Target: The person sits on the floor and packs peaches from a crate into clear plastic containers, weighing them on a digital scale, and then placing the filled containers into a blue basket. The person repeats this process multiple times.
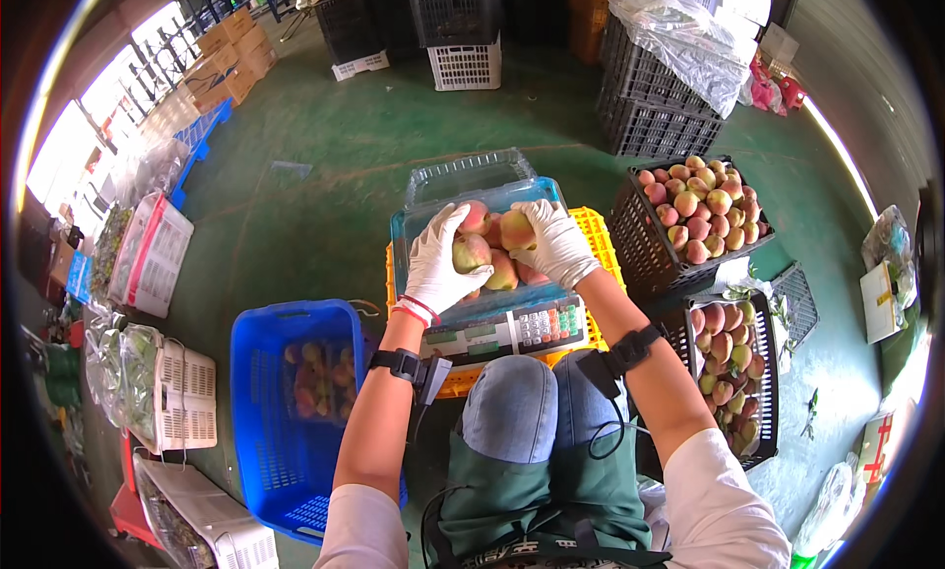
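My left hand, in a white glove, is curled around a yellow-green peach. My right hand, gloved too, grips a yellowish peach by its right side. Both peaches are over a clear plastic clamshell box with its lid folded back, and several more peaches lie in it between my hands. Beneath the box is the blue pan of a digital scale, its keypad facing me. A yellow plastic crate supports the scale.
Right of the scale, one black crate is heaped with peaches; a nearer black crate holds more. At my left, a blue basket contains a clear box of peaches. Stacked black crates stand farther back.
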Demonstrator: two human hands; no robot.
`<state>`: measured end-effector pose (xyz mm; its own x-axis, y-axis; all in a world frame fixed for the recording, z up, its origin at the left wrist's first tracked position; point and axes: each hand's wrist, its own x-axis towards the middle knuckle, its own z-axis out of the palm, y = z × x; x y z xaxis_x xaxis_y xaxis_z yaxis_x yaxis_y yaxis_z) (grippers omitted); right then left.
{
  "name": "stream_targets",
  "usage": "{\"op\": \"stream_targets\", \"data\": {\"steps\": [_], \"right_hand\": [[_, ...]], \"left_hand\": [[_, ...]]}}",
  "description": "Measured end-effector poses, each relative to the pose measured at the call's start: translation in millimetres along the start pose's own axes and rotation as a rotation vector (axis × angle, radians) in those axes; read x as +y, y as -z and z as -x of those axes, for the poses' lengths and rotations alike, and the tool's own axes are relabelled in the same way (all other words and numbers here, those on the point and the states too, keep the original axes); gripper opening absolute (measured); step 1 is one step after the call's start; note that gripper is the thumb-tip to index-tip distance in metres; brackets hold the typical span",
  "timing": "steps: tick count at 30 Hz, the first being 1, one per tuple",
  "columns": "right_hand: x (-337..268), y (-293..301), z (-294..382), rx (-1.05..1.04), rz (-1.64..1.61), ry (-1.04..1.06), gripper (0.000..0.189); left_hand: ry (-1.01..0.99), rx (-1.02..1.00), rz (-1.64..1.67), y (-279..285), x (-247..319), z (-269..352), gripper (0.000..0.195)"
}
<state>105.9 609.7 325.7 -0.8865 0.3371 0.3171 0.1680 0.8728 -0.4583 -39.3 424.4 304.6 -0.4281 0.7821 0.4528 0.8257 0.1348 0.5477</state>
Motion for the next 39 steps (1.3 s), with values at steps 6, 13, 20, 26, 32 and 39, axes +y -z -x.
{"op": "stream_targets", "data": {"steps": [6,13,20,26,32,39], "right_hand": [[25,17,-4,0.018,-0.025,0.143,0.061],[45,3,-1,0.208,-0.551,-0.189,0.037],[66,23,4,0.227,-1.216,-0.634,0.064],[41,22,12,0.176,-1.220,-0.804,0.058],[45,-21,40,-0.033,-0.593,-0.836,0.040],[27,-5,57,-0.091,-0.898,-0.855,0.027]], "left_hand": [[0.005,0.043,0.179,9,-18,-10,0.086],[0.704,0.032,0.562,26,-152,-61,0.071],[0.699,0.394,0.995,46,-131,-50,0.049],[0.308,0.082,0.435,41,-75,12,0.036],[0.542,0.333,0.158,1,-69,66,0.033],[0.993,0.097,0.896,25,-55,87,0.020]]}}
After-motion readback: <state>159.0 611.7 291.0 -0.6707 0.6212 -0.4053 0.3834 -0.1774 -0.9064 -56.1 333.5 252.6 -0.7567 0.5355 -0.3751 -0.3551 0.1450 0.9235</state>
